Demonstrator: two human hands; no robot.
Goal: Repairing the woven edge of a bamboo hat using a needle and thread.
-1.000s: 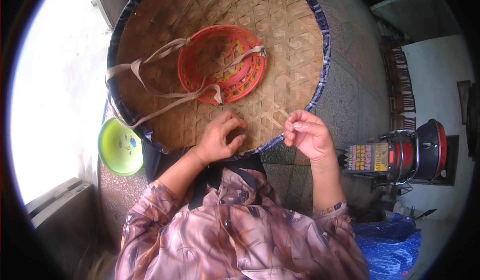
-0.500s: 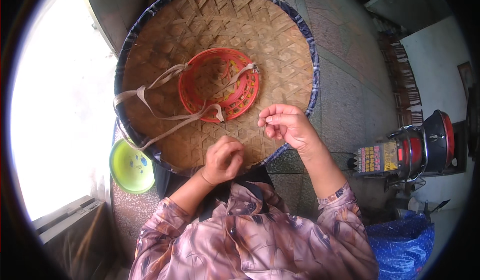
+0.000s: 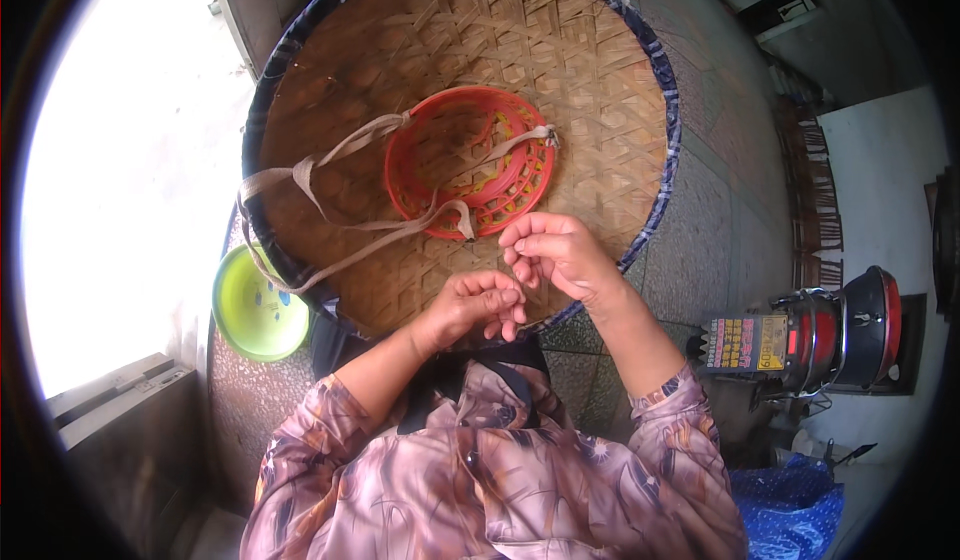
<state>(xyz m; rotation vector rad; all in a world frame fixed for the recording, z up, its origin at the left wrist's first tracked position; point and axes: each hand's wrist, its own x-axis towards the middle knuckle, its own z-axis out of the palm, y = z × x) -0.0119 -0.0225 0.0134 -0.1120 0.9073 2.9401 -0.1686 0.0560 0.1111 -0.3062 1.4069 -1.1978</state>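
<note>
Over the near part of a large round woven bamboo tray (image 3: 600, 130), my two hands are close together. The fingers of my right hand (image 3: 560, 255) are pinched, and what they hold is too small to make out. Just left of and below it, my left hand (image 3: 470, 307) is closed too, thumb against the fingertips, with any thing in it hidden. Beyond them a red plastic basket (image 3: 400, 175) sits on the tray, apart from my fingers. Knotted beige cloth strips (image 3: 345, 145) are tied to the basket and trail over the tray's left rim.
A lime-green basin (image 3: 240, 320) stands on the floor left of the tray. To the right is a parked motorbike (image 3: 825, 330) with a rear box. Blue dotted cloth (image 3: 790, 505) lies at the lower right, and wooden chairs (image 3: 818, 200) line the far right wall.
My left hand has moved right and its curled fingers have come up to a pinch beside my right hand. The basket and tray appear shifted rightward as the view turned slightly.
</note>
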